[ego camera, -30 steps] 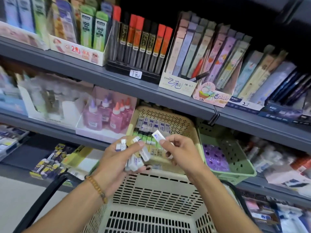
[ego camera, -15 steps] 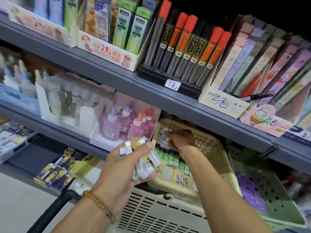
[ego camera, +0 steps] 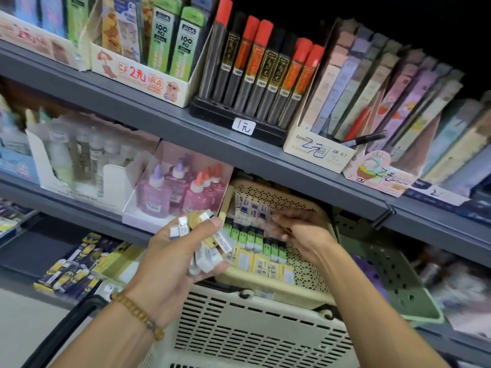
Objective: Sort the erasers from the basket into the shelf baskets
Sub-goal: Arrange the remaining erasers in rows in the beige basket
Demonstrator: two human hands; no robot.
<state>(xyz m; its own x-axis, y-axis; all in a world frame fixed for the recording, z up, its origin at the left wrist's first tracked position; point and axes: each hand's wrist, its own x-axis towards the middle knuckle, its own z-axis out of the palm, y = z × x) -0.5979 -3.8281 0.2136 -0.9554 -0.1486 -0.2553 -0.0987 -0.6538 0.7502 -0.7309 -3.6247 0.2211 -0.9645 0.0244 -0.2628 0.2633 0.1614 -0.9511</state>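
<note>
My left hand (ego camera: 170, 261) grips a bundle of several small white erasers (ego camera: 207, 251) in paper sleeves, held just left of the beige perforated shelf basket (ego camera: 279, 290). That basket holds rows of purple-and-white erasers (ego camera: 252, 211), green erasers (ego camera: 255, 240) and yellow-sleeved erasers (ego camera: 263, 264). Over the basket's middle hovers my right hand (ego camera: 305, 235), blurred, its fingers stretched left toward the purple-and-white row with nothing visible in them. The cream slotted carry basket (ego camera: 252, 330) sits below both hands.
A green perforated shelf basket (ego camera: 393, 282) stands right of the beige one. Pink and purple glue bottles (ego camera: 170, 192) sit in a box to its left. The shelf edge (ego camera: 239, 152) overhangs closely above. A black basket handle (ego camera: 66, 328) runs lower left.
A second ago my right hand pinched one eraser near the left hand. It then reached deep into the beige basket and has now drawn back slightly without it. The view moved closer.
</note>
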